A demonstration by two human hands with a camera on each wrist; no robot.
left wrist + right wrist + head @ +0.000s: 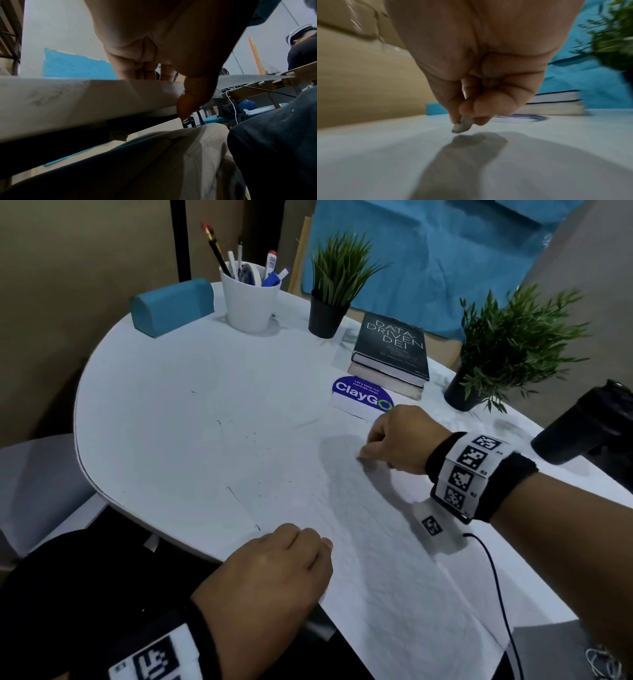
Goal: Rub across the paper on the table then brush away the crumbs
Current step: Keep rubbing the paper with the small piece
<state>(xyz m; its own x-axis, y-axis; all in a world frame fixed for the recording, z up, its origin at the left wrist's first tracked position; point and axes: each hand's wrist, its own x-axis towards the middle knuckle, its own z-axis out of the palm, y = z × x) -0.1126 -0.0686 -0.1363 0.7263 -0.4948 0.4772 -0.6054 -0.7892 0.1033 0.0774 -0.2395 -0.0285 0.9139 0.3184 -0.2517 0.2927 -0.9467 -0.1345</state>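
A white sheet of paper (376,570) lies on the white round table (154,405), reaching to its near edge. My right hand (364,455) hovers low over the paper's far part and pinches a small grey eraser (462,126) between thumb and fingers; its tip sits just above the sheet, over its shadow. My left hand (318,542) rests at the near table edge with its fingertips on the paper, and its thumb (192,97) hangs against the edge. Small dark crumbs (253,436) are scattered left of the right hand.
At the back stand a white cup of pens (248,299), a blue case (171,306) and a potted plant (329,302). Stacked books (390,350), a ClayGo card (363,398) and a second plant (507,347) are right of centre. A black cable (496,577) crosses the paper's right side.
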